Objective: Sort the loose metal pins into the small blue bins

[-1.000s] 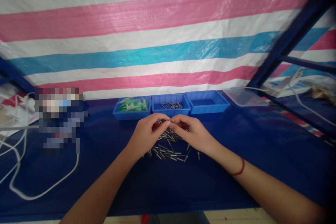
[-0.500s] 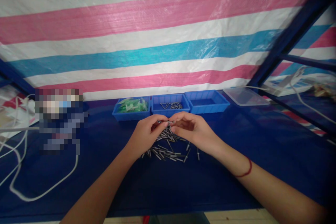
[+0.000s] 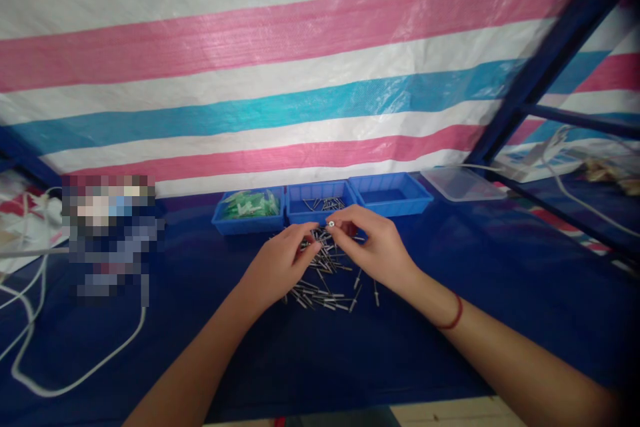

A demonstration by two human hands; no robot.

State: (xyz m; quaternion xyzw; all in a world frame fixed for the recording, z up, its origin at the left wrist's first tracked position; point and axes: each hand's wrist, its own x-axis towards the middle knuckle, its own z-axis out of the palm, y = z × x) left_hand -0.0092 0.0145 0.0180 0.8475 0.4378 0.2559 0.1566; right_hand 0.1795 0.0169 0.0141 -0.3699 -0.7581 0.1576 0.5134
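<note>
Blue tabletop: one silver metal pin is pinched up for viewing by right hand; half-curled left hand on pin heap, grasp unclear.

Legible text: none. I find no lettering on the small metal pins, blue plastic bins or striped woven tarpaulin.

A pink, white and blue striped plastic tarp faces me. Below it sit a blue plastic tray of green plastic pieces, a clear plastic tub and a white cable.
</note>
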